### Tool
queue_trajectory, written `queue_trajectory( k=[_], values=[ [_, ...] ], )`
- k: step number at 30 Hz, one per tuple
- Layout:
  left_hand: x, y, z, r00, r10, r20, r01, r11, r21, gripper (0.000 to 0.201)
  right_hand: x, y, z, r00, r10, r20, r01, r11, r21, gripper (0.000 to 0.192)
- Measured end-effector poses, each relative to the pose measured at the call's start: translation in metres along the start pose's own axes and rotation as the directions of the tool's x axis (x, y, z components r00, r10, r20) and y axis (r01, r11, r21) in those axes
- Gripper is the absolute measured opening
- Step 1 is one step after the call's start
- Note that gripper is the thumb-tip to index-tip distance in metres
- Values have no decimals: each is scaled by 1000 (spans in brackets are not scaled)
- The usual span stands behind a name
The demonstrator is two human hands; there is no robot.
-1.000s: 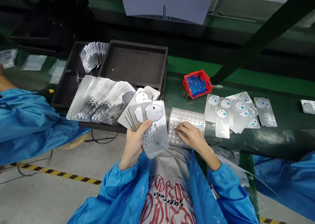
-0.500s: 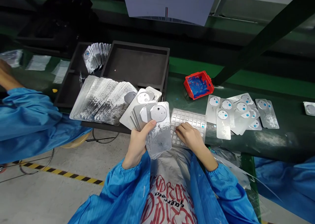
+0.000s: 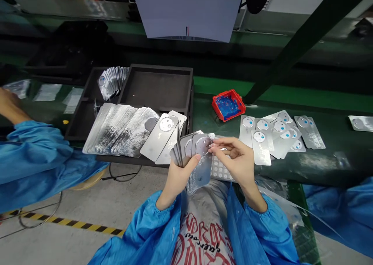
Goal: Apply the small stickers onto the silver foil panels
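Observation:
My left hand (image 3: 182, 177) grips a fanned stack of silver phone back covers (image 3: 201, 171), thumb over the front one. At the round camera area of that front cover, my right hand (image 3: 234, 156) pinches thumb and fingertips together; whatever they hold is too small to make out. Below the right hand lies a clear tray of small pockets (image 3: 220, 169), partly hidden by the hand and covers. To the right, several back covers with blue dots (image 3: 260, 146) overlap on the green bench. Left of my hands, two loose covers (image 3: 160, 137) lie beside a long row of covers (image 3: 116, 129).
A red bin with blue bits (image 3: 229, 105) stands behind the pocket tray. The black tray (image 3: 159, 87) and an upright row of covers (image 3: 112, 81) are at the back left. A co-worker's blue sleeve (image 3: 43, 156) reaches in from the left; another blue garment (image 3: 338, 206) is at right.
My right hand has risen from the pocket tray to the camera area of the front cover. The left hand's stack has moved right, away from the loose covers. The view has tilted up slightly.

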State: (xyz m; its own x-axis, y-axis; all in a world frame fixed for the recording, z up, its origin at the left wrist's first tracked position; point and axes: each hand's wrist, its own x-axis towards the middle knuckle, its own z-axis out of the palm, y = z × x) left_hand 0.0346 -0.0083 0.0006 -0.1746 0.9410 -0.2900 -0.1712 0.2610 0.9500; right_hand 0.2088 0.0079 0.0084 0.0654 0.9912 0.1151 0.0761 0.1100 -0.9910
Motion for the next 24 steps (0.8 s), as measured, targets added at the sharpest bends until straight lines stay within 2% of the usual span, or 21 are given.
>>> queue_trajectory(
  k=[4, 10, 16, 24],
  values=[
    [-2, 6, 7, 999, 29, 32, -29, 999, 21, 27, 3, 1, -1, 994, 94, 54, -98, 993, 69, 31],
    [-3, 2, 10, 999, 11, -50, -9, 999, 44, 33, 3, -2, 1, 985, 166, 41, -170, 976, 133, 29],
    [-6, 4, 15, 994, 110, -7, -110, 994, 16, 30, 1, -1, 6, 991, 135, 1, -135, 985, 104, 28],
    [-9, 3, 20, 965, 249, 81, -252, 967, 23, 29, -1, -2, 10, 975, 217, -53, -206, 965, 160, 34]
  ],
)
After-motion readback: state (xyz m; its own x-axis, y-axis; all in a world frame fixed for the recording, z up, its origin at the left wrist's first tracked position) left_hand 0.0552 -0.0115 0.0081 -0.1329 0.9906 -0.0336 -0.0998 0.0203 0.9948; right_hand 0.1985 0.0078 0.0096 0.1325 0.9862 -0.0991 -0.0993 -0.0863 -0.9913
